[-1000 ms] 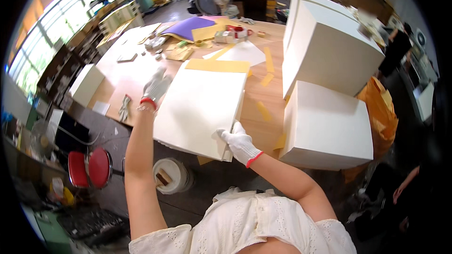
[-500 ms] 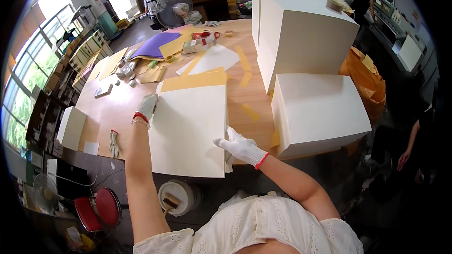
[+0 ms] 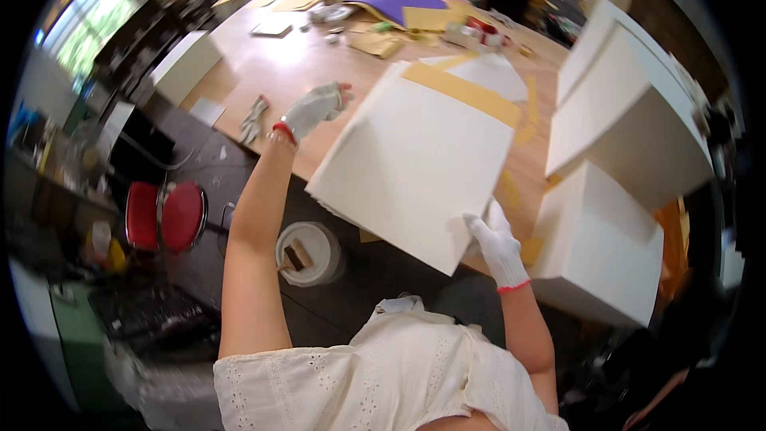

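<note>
Presently, the stack of white sheets (image 3: 423, 164) overhangs the near edge of the table (image 3: 254, 72); layers may slip, we judge, because we grip only one corner. Our right hand (image 3: 498, 241) pinches that near-right corner, thumb uppermost; our left hand (image 3: 313, 109), forearm extended, hovers left, empty, fingers loosely bent.

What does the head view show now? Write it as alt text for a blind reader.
A person's gloved right hand holds the near right corner of a pile of large white sheets at a wooden table, the left hand open beside it. Bulky white stacks stand to the right.
</note>
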`<state>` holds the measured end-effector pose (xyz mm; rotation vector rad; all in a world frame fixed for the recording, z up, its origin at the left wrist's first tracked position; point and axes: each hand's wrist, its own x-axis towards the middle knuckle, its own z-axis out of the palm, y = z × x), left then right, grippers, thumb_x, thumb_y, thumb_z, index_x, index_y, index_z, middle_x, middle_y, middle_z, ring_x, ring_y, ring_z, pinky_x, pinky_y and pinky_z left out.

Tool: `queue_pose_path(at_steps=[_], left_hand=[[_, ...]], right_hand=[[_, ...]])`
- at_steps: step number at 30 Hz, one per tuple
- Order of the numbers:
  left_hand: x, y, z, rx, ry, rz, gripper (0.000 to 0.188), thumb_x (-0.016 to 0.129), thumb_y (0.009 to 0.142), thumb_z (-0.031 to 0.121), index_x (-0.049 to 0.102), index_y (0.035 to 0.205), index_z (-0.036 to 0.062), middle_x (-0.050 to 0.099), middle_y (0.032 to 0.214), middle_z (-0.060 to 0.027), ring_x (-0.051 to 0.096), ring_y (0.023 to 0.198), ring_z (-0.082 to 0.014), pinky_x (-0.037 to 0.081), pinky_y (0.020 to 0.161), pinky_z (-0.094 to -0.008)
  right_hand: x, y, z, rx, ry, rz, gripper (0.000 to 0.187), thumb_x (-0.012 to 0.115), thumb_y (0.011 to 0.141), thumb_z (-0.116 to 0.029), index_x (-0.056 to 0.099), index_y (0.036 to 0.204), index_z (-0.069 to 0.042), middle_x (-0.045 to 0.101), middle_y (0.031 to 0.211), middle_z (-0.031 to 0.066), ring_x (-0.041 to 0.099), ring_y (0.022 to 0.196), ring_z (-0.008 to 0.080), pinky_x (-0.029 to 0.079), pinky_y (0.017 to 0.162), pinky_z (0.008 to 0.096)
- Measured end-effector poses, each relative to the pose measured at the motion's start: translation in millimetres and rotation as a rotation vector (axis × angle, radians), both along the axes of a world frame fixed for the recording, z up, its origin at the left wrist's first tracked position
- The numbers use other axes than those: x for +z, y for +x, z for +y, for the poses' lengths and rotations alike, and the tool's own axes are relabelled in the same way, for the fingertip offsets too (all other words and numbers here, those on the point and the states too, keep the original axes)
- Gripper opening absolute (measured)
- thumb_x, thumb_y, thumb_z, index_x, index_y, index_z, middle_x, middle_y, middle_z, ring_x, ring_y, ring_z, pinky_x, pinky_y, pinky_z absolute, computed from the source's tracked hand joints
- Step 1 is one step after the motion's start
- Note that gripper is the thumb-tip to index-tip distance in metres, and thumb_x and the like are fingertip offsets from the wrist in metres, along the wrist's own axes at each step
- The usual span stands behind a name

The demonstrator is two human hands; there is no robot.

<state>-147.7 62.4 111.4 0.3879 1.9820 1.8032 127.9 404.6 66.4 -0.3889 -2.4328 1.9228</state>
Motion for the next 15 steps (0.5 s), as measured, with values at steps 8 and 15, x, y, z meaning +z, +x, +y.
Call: queue_pose_path(at_steps=[8, 15], left_hand=[[-49.3, 164.9, -76.2, 0.067, -0.137, 0.31, 0.053, 0.067, 0.075, -0.011, 0.061, 0.125, 0.0052, 0.064, 0.116, -0.0075, 0.06, 0.1, -0.0141, 0.052, 0.086, -0.0263], [-76.0, 165.1, -56.2, 0.193, -0.081, 0.672, 0.05, 0.056, 0.071, -0.02, 0.069, 0.113, 0.0045, 0.059, 0.122, -0.0177, 0.066, 0.1, -0.0208, 0.062, 0.084, -0.0296]], right_hand=[[10.3, 1.0, -9.9, 0.109, -0.24, 0.085, 0.051, 0.052, 0.096, -0.016, 0.04, 0.141, 0.004, 0.055, 0.127, 0.0098, 0.053, 0.113, 0.0157, 0.042, 0.098, 0.03], [22.9, 0.7, -14.9, 0.131, -0.23, 0.037, 0.046, 0.048, 0.099, -0.015, 0.041, 0.14, 0.004, 0.055, 0.123, 0.0069, 0.052, 0.11, 0.0143, 0.042, 0.096, 0.0292]])
